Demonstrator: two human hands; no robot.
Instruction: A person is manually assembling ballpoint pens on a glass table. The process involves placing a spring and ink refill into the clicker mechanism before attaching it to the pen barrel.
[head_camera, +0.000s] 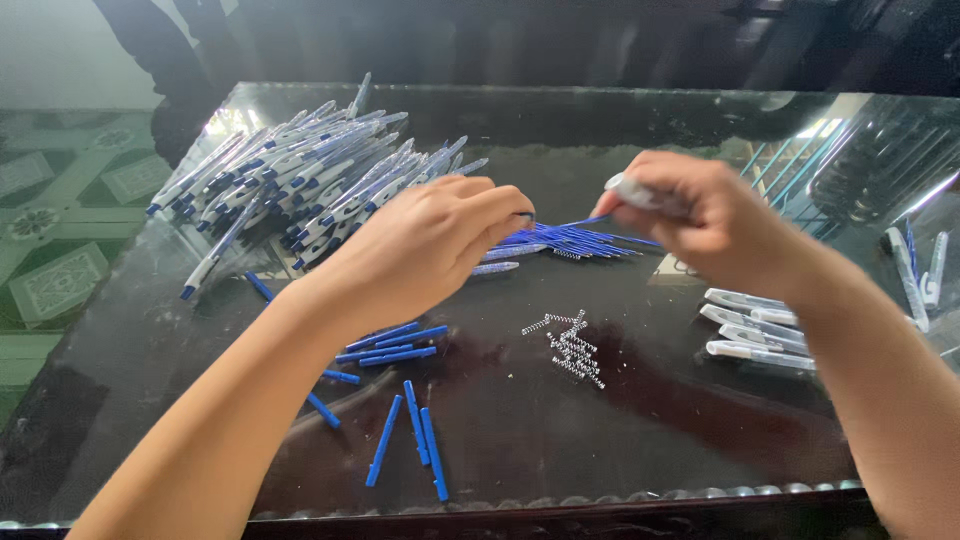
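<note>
My left hand (425, 240) is closed over the table's middle, pinching the end of a thin blue pen refill (580, 221) that runs toward my right hand. My right hand (700, 215) grips a white pen barrel (640, 193), held level with the refill's other end at its mouth. Below the hands lies a heap of blue refills (570, 242). A small cluster of metal springs (570, 345) rests on the dark glass tabletop (650, 420).
A big pile of white-and-blue assembled pens (300, 180) fills the far left. Several loose blue pen parts (410, 440) lie near the front edge. Several white pen barrels (755, 330) lie at the right, with more at the far right (915, 270).
</note>
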